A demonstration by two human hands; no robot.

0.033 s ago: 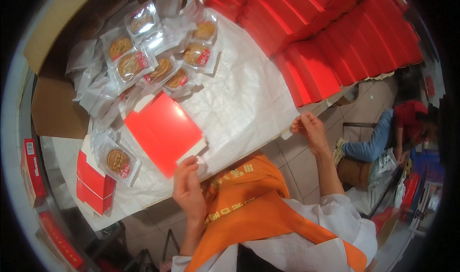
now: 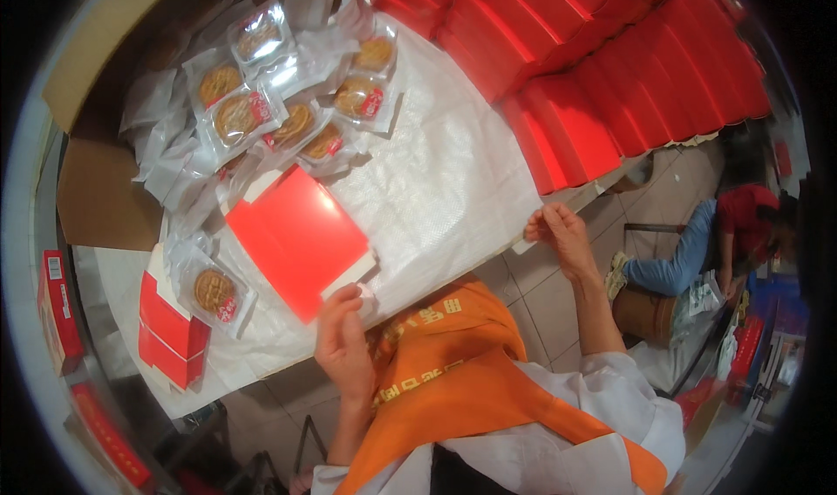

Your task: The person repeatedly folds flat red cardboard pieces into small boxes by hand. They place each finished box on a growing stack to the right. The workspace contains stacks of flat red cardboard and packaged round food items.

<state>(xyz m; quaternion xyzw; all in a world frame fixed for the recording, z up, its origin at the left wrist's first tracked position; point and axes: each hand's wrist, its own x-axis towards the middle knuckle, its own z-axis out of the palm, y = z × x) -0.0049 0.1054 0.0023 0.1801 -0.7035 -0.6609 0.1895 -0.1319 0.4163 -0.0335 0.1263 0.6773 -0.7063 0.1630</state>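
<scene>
So the left grip (image 2: 343, 342) is half-curled with the fingers bent toward the thumb, and I can't make out whether anything is pinched in there. The right grip (image 2: 562, 233) is bunched too, fingertips drawn in close to the thumb at the edge of the bench (image 2: 445, 159), and again I can't see if there's something between them.

Around that: an orange apron (image 2: 445, 342) sits below and between the two, and a big stack of red boxes (image 2: 567, 124) takes up the bench beyond the right grip. Off to the right, past the bench, a person in a red top (image 2: 745, 220) sits near a brown tub (image 2: 643, 312).

The red carton (image 2: 301, 238) lies flat-side up just ahead of the left grip, its near corner right by the fingertips (touching or just beside, hard to say). A wrapped round pastry (image 2: 214, 293) is left of the carton, well apart from the right grip.

Container-wise, a red-and-white box (image 2: 174, 334) sits left of that pastry, insides not readable. Farther up, a pile of wrapped pastries (image 2: 235, 120) in clear packets is heaped by an open cardboard box (image 2: 105, 198). Contents of the stacked boxes don't show.
</scene>
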